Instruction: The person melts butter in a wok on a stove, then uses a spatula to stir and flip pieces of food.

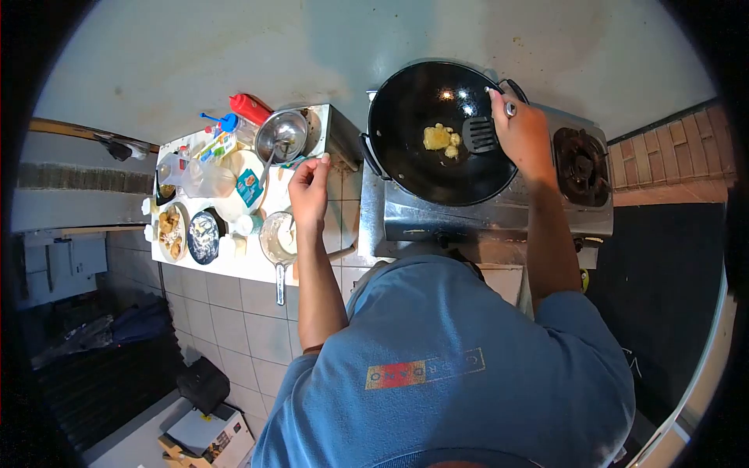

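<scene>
My right hand (521,140) grips the handle of a black slotted spatula (480,135). The spatula's head is in a black wok (413,93) on the stove, just right of several yellowish pieces of food (441,140) in the wok's middle. My left hand (310,191) hovers left of the wok, its fingers curled in and the thumb on top. Whatever may be inside those fingers is hidden. Near it are a steel bowl (282,132) with a utensil in it, and a saucepan (278,238) with whitish contents.
A white side table (226,269) bears a plate of food pieces (172,232), a dark bowl of white, flaky-looking contents (205,236), a clear plastic container (209,179) and a red bottle (250,109). A second burner (581,168) lies right of the wok. A wall rises behind the stove.
</scene>
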A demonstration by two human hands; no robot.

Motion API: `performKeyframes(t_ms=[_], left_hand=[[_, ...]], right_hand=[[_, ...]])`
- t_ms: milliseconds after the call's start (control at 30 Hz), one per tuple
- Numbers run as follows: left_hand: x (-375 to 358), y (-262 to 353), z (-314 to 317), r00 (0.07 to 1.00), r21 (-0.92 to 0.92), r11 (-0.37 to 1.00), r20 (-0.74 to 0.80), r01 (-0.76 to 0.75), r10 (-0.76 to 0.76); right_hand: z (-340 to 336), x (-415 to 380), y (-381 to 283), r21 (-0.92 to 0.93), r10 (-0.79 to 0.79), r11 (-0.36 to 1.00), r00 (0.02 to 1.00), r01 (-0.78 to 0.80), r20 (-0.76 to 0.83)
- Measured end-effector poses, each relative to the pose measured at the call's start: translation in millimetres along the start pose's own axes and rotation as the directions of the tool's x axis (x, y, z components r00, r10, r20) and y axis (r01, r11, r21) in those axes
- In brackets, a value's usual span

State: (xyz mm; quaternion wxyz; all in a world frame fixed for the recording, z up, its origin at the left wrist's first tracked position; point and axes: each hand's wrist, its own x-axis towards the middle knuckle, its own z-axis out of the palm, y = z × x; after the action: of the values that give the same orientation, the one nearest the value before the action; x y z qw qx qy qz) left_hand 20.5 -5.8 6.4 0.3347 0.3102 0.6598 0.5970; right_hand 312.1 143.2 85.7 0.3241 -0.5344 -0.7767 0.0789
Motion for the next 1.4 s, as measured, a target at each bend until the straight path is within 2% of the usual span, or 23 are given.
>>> performKeyframes(t_ms=[100,200,267,400,467,500,567,700,800,867,900,1000,1067,1100,1167,1300,1367,1400], left_hand=[[1.2,-2.6,-0.9,0.999,0.021,0.999,-0.013,0.03,-0.03],[2.3,-1.6,2.2,1.0,0.004,1.0,-0.002,0.031,-0.031],[1.4,1.7,4.3,0.999,0.014,0.999,-0.012,0.049,-0.049],[1.9,1.5,2.5,0.999,0.034,0.998,-0.001,0.046,-0.046],[2.8,1.1,3.6,1.0,0.018,1.0,0.005,0.017,-0.017],[4.6,0.0,4.5,1.0,0.016,1.0,0.009,0.014,-0.014],[6.5,-2.8,4.5,1.0,-0.045,0.999,0.014,0.007,-0.007],[6.3,0.3,3.3,0.999,-0.033,0.999,0.03,0.027,-0.026],[7.8,-0.5,4.6,0.999,-0.003,1.0,0.031,0.023,-0.023],[6.8,-1.5,4.8,1.0,-0.039,0.999,0.029,0.004,-0.002],[6.2,-1.9,4.2,1.0,-0.038,0.999,0.027,0.008,-0.007],[6.3,0.1,3.5,0.999,-0.017,0.999,0.03,0.041,-0.041],[5.9,0.6,6.5,1.0,-0.028,0.999,0.017,0.02,-0.02],[6.6,1.3,7.3,1.0,-0.031,0.999,0.017,0.02,-0.02],[6.4,2.1,6.1,0.999,-0.063,0.998,0.039,0.028,-0.026],[6.0,2.7,6.4,0.999,-0.022,0.999,0.035,0.036,-0.035],[6.4,2.0,8.0,0.998,-0.026,0.999,0.037,0.046,-0.045],[6.8,2.7,9.3,0.998,-0.029,0.999,0.037,0.046,-0.044]], right_hand=[[4.8,5.5,4.9,0.014,0.038,0.999,0.998,-0.037,-0.056],[14.3,14.0,14.0,-0.031,-0.015,0.999,0.992,0.011,-0.128],[16.6,17.3,17.0,0.088,0.045,0.996,0.99,-0.034,-0.135],[7.3,19.1,11.5,0.108,0.076,0.992,0.988,-0.062,-0.136],[16.3,22.0,23.2,0.059,-0.027,0.998,0.996,0.032,-0.086],[15.6,23.6,23.4,0.056,-0.025,0.998,0.996,0.03,-0.09],[15.7,24.8,22.2,0.172,-0.073,0.981,0.992,0.09,-0.1],[8.4,25.8,18.5,0.133,-0.037,0.99,0.994,0.051,-0.106],[13.5,25.3,25.1,0.083,-0.128,0.987,0.982,0.141,-0.14],[3.3,24.3,20.7,0.194,0.0,0.981,0.998,0.013,-0.068],[0.4,23.5,19.1,0.194,0.001,0.981,0.998,0.011,-0.063],[1.4,20.0,20.2,0.137,0.01,0.99,0.991,0.008,-0.13],[13.0,17.3,30.6,0.08,-0.114,0.989,0.985,0.125,-0.133],[8.5,17.0,27.3,0.078,-0.116,0.989,0.984,0.127,-0.133],[-2.9,13.4,16.0,0.179,0.072,0.982,0.994,-0.056,-0.085],[-2.2,13.2,19.2,0.1,0.007,0.995,0.987,0.009,-0.162],[5.4,12.6,26.3,-0.026,0.043,0.999,0.998,-0.044,-0.052],[3.5,13.0,25.7,-0.028,0.041,0.999,0.998,-0.043,-0.053]])
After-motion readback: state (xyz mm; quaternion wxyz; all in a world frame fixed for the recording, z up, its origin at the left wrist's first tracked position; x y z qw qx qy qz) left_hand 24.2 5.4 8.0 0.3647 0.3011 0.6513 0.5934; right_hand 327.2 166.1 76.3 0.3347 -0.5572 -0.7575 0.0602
